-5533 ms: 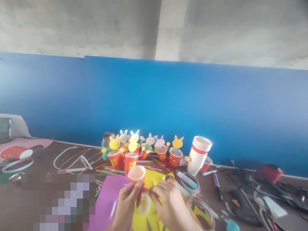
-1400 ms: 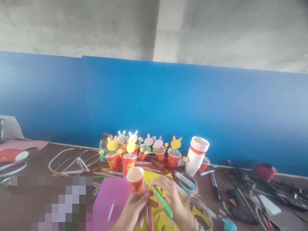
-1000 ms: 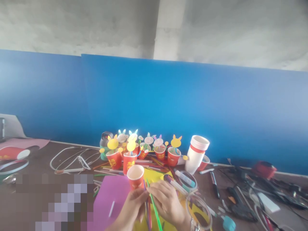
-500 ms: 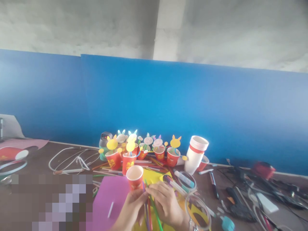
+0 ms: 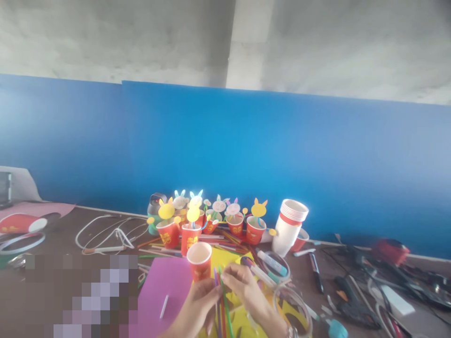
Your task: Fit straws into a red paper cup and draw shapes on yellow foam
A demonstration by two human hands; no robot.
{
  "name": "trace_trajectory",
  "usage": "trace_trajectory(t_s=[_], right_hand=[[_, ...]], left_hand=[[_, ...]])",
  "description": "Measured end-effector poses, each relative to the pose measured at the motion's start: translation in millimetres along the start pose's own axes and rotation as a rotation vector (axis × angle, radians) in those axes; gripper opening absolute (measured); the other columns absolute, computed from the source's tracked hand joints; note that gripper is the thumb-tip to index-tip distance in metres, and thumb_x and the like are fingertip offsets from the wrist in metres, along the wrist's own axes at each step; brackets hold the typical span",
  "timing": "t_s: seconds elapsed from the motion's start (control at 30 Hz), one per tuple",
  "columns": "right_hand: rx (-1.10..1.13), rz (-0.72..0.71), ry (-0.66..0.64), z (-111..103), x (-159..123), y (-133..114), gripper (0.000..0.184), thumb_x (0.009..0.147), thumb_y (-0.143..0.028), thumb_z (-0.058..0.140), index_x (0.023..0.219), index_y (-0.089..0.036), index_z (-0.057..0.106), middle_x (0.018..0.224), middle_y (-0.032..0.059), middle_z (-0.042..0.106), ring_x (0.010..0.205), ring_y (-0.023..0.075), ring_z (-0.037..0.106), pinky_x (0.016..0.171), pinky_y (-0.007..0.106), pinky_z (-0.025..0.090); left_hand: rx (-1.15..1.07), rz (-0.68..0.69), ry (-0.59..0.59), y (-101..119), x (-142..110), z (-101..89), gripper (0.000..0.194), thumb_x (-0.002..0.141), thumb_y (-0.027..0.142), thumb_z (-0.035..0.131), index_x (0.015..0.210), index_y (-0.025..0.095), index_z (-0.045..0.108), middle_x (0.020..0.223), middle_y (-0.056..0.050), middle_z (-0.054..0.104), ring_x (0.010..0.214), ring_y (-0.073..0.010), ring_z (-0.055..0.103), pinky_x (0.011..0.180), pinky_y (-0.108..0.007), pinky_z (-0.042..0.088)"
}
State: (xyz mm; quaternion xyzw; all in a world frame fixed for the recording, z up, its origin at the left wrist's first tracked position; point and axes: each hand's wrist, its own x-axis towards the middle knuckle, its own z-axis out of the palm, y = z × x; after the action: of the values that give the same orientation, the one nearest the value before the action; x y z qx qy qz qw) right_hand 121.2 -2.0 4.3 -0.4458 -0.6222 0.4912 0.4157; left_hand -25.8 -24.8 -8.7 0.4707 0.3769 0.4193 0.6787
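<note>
My left hand [image 5: 200,303] is closed around a small bunch of thin straws [image 5: 223,312], purple, red and green, low in the middle of the view. My right hand [image 5: 244,287] is closed too, thumb and fingertips at the upper end of the green straw [image 5: 227,303]. A red paper cup [image 5: 199,263] stands upright just beyond my left hand, its white inside showing. Under the hands lie yellow paper [image 5: 243,319] with cut-outs and a purple sheet [image 5: 158,291].
Behind the cup stand several red cups with paper animal heads [image 5: 193,214] on stalks. To their right rises a stack of white cups [image 5: 289,225]. Tape rings [image 5: 292,305], markers [image 5: 316,272] and a glue gun [image 5: 354,300] lie on the right. White cables [image 5: 105,230] lie left.
My right hand has drawn slightly up and right, its fingers now pinched at the green straw's tip. My left hand keeps its hold. The view has shifted slightly.
</note>
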Motion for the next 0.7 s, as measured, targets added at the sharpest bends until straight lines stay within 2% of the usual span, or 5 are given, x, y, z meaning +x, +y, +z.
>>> trace_trajectory(t_s=[0.17, 0.27, 0.4, 0.57, 0.7], right_hand=[[0.127, 0.124, 0.007, -2.5, 2.9, -5.2, 0.027, 0.068, -0.041, 0.065, 0.062, -0.018, 0.054, 0.057, -0.0036, 0.049, 0.056, 0.0113, 0.045, 0.056, 0.024, 0.035], [0.113, 0.115, 0.031, -2.5, 1.9, -8.4, 0.026, 0.067, -0.04, 0.066, 0.06, -0.017, 0.054, 0.054, -0.0049, 0.045, 0.053, 0.0098, 0.039, 0.055, 0.024, 0.032], [0.068, 0.193, 0.038, -0.1, 0.9, -10.8, 0.024, 0.064, -0.038, 0.067, 0.06, -0.017, 0.056, 0.052, -0.006, 0.043, 0.051, 0.0091, 0.036, 0.053, 0.025, 0.03], [0.066, 0.231, 0.067, 2.6, 1.5, -11.0, 0.02, 0.064, -0.033, 0.066, 0.059, -0.017, 0.056, 0.053, -0.0053, 0.046, 0.053, 0.009, 0.039, 0.053, 0.024, 0.03], [0.13, 0.271, 0.063, 2.1, 1.4, -8.5, 0.019, 0.062, -0.032, 0.069, 0.07, -0.016, 0.063, 0.057, -0.005, 0.051, 0.053, 0.0087, 0.042, 0.052, 0.022, 0.03]], left_hand=[[0.002, -0.054, -0.01, -4.1, 4.1, -1.7, 0.064, 0.061, 0.076, 0.067, 0.07, 0.012, 0.067, 0.036, 0.007, 0.044, 0.025, -0.003, 0.027, 0.03, -0.021, 0.012], [0.011, -0.066, 0.008, -7.9, 6.0, -4.5, 0.064, 0.063, 0.075, 0.066, 0.068, 0.012, 0.066, 0.031, 0.008, 0.039, 0.024, -0.0039, 0.026, 0.031, -0.021, 0.01], [0.028, -0.061, -0.002, -10.8, 7.0, -6.3, 0.064, 0.061, 0.076, 0.066, 0.065, 0.012, 0.065, 0.028, 0.009, 0.035, 0.023, -0.0037, 0.023, 0.031, -0.022, 0.008], [0.019, -0.041, -0.023, -9.9, 7.1, -6.2, 0.064, 0.062, 0.075, 0.068, 0.07, 0.011, 0.069, 0.038, 0.004, 0.049, 0.024, -0.0028, 0.029, 0.03, -0.021, 0.009], [0.015, -0.027, -0.032, -6.9, 5.8, -6.2, 0.066, 0.063, 0.075, 0.067, 0.073, 0.01, 0.07, 0.045, 0.0, 0.057, 0.025, -0.0017, 0.03, 0.03, -0.021, 0.01]])
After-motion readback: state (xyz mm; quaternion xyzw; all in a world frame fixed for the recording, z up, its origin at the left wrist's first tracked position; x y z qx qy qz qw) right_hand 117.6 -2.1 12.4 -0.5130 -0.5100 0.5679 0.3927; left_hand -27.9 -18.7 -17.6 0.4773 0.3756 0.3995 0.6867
